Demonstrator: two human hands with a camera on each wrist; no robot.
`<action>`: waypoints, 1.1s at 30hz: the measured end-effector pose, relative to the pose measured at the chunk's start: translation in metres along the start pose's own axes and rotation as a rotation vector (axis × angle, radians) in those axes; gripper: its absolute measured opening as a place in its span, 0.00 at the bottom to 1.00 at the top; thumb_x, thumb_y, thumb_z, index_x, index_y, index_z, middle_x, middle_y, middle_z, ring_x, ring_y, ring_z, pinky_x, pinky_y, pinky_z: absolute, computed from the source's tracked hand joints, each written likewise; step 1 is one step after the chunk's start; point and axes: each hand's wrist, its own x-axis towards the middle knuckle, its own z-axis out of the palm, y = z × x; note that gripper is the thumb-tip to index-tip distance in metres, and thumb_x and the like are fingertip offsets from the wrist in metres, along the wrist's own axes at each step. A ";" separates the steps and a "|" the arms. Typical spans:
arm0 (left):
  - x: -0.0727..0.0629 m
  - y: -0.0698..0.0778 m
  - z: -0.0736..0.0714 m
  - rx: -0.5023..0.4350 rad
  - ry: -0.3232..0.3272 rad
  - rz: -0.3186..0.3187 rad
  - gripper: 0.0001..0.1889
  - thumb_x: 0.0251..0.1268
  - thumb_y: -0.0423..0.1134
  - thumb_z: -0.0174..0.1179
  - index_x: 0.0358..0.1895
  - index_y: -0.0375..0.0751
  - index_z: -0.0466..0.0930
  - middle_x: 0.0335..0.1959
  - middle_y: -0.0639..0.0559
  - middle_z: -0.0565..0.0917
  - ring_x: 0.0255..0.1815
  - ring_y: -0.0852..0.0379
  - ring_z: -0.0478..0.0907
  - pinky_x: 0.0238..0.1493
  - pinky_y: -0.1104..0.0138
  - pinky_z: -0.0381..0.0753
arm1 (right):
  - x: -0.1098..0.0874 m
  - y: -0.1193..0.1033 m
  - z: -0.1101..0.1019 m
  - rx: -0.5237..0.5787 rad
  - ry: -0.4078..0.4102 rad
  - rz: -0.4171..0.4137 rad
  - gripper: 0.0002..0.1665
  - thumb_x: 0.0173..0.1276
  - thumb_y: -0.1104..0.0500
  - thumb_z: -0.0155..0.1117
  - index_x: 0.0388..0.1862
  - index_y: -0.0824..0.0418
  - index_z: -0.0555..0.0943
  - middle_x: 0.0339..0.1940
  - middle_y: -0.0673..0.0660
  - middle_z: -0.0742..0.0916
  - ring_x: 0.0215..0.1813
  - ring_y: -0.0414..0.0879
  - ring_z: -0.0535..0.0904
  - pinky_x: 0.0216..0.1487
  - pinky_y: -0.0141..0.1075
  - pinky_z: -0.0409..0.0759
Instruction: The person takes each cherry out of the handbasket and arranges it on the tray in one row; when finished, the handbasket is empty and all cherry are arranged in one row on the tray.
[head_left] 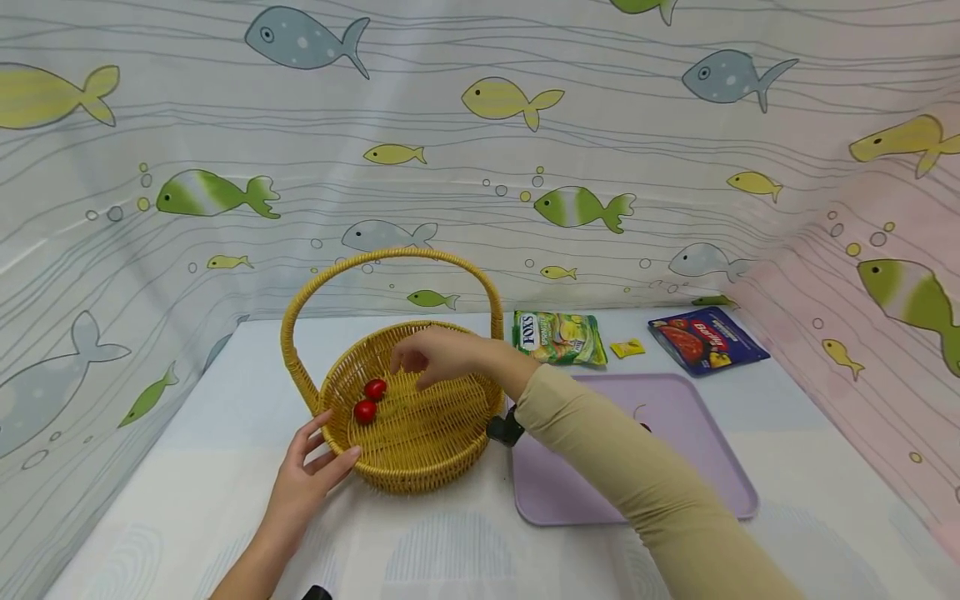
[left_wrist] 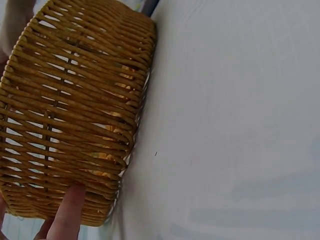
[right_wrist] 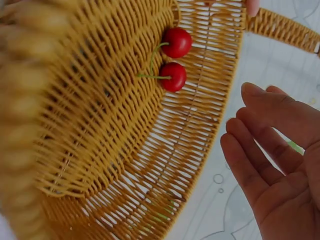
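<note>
The left hand (head_left: 311, 471) rests its outstretched fingers against the wicker basket (head_left: 420, 479) at eight o'clock on its side, without clasping it. Over the basket's twelve o'clock part hangs the right hand (head_left: 442, 354) — fingers parted and slightly bent, nothing in them. Two red cherries (head_left: 365, 412) with green stems lie inside the basket, around nine to ten o'clock — just beside each other. At three o'clock from the basket sits a lilac tray (head_left: 693, 425), partly behind the right sleeve (head_left: 637, 475).

We can read 2 labels: FOX'S on the green packet (head_left: 561, 338) and Barilla on the dark blue pouch (head_left: 707, 340); their smaller print is too blurred for us.
</note>
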 end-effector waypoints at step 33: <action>0.001 -0.002 -0.001 -0.008 -0.001 0.031 0.39 0.62 0.43 0.62 0.72 0.51 0.49 0.68 0.36 0.52 0.64 0.40 0.62 0.44 0.73 0.74 | 0.068 0.029 0.042 0.147 -0.122 0.127 0.28 0.58 0.73 0.64 0.59 0.60 0.75 0.57 0.57 0.77 0.53 0.47 0.76 0.46 0.27 0.74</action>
